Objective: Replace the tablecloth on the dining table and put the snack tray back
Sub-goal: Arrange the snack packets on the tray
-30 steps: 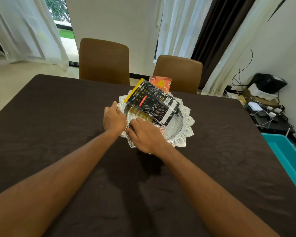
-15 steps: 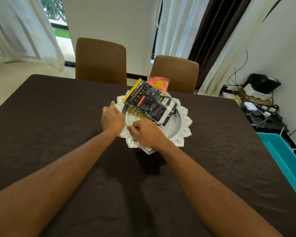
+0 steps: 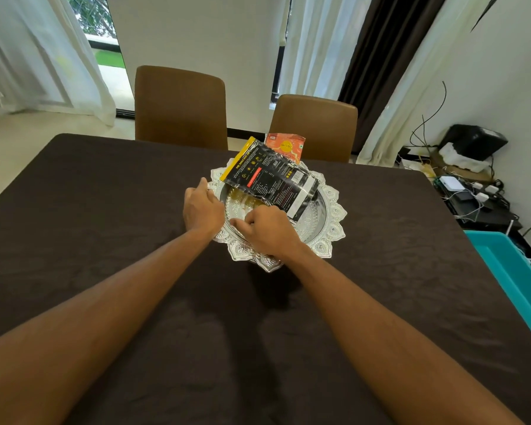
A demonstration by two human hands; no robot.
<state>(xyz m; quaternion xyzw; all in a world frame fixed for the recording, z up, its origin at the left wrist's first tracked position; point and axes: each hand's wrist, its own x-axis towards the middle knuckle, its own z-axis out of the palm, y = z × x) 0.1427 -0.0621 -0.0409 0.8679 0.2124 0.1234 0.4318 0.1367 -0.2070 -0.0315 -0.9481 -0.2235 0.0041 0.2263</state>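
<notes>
Dark brown tablecloth [image 3: 89,240] covers the table [image 3: 426,302]; the left hand [image 3: 201,210] grips the left rim of the silver snack tray [image 3: 331,231], which stands mid-table holding a black packet [image 3: 273,182] and an orange packet [image 3: 284,147]. The right hand [image 3: 269,230], fingers curled, has slid back to grip the near rim, so the tray seems placed, awaiting release.

Packets [image 3: 270,185] in tray [image 3: 331,222] on tablecloth [image 3: 105,240].
</notes>
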